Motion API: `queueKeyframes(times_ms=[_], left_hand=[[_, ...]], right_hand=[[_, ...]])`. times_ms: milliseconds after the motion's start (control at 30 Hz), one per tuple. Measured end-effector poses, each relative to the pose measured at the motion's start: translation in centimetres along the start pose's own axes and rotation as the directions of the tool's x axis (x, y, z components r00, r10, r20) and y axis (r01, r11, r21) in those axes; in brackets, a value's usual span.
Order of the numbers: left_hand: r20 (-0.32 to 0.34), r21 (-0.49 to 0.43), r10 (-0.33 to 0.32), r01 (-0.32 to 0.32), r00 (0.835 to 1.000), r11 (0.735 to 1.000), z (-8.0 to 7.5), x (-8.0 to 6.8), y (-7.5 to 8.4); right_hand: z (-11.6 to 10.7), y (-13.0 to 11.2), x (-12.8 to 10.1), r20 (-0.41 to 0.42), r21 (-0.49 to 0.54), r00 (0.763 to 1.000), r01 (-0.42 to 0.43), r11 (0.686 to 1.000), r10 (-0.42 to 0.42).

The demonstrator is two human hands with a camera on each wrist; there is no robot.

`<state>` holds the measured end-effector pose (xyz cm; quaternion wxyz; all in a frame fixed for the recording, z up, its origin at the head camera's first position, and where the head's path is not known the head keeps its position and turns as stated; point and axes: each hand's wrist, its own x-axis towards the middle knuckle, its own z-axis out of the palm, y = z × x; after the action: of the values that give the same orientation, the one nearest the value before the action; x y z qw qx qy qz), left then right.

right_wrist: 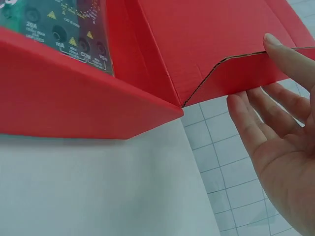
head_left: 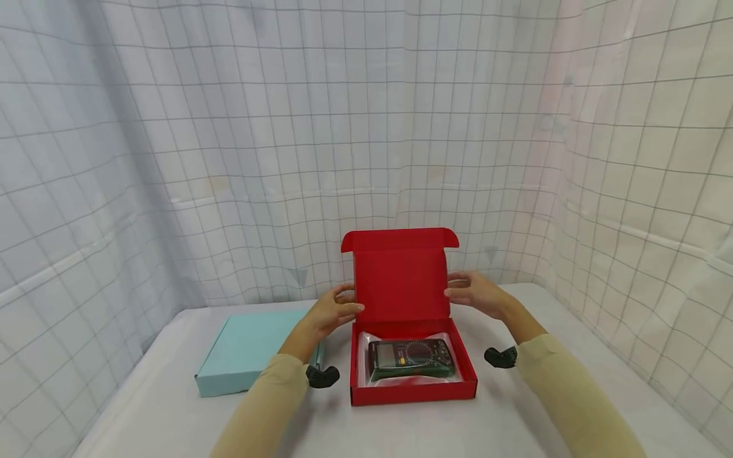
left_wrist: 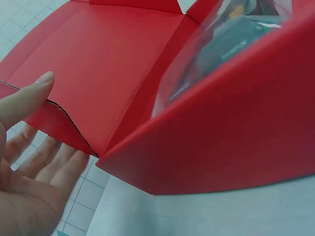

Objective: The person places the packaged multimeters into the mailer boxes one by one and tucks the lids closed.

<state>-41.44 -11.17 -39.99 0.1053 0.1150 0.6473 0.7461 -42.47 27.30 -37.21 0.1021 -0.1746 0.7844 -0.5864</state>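
A red cardboard box [head_left: 413, 392] lies open on the white table, its lid [head_left: 401, 280] standing upright. Inside lies a dark multimeter [head_left: 410, 358] wrapped in clear plastic, also visible in the wrist views [right_wrist: 54, 24] [left_wrist: 231, 44]. My left hand [head_left: 335, 312] is at the lid's left side flap [left_wrist: 54, 118]; its thumb [left_wrist: 24, 101] touches the flap's edge and its straight fingers reach behind. My right hand [head_left: 478, 294] mirrors it at the right flap [right_wrist: 236, 69], with the thumb [right_wrist: 288, 59] on the edge and loosely spread fingers behind.
A shut light-teal box [head_left: 252, 350] lies flat to the left of the red box, close to my left forearm. White gridded cloth hangs behind and on both sides. The table [head_left: 572, 331] has bare surface to the right and in front.
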Motion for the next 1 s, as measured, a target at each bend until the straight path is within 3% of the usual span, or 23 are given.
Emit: queueKeyframes(times_ms=[233,567,767,1000], left_hand=[[0.047,0.171,0.059,-0.067,0.997,0.983,-0.5,-1.1,0.1],[0.11,0.384,0.141,-0.173,0.984,0.907,-0.2,-2.3,0.5],[0.138,0.409,0.191,-0.231,0.972,0.883,0.0,-2.9,0.2],[0.215,0.415,0.257,-0.327,0.942,0.849,0.2,-3.1,-0.2]], right_hand=[[0.1,-0.2,-0.7,-0.006,-0.03,1.0,-0.009,1.0,0.009],[0.0,-0.1,-1.9,0.032,-0.089,0.998,0.059,0.994,-0.057],[0.3,-0.2,-2.6,0.048,-0.116,0.995,0.096,0.989,-0.091],[0.4,0.5,-3.4,0.073,-0.142,0.984,0.172,0.975,-0.163]])
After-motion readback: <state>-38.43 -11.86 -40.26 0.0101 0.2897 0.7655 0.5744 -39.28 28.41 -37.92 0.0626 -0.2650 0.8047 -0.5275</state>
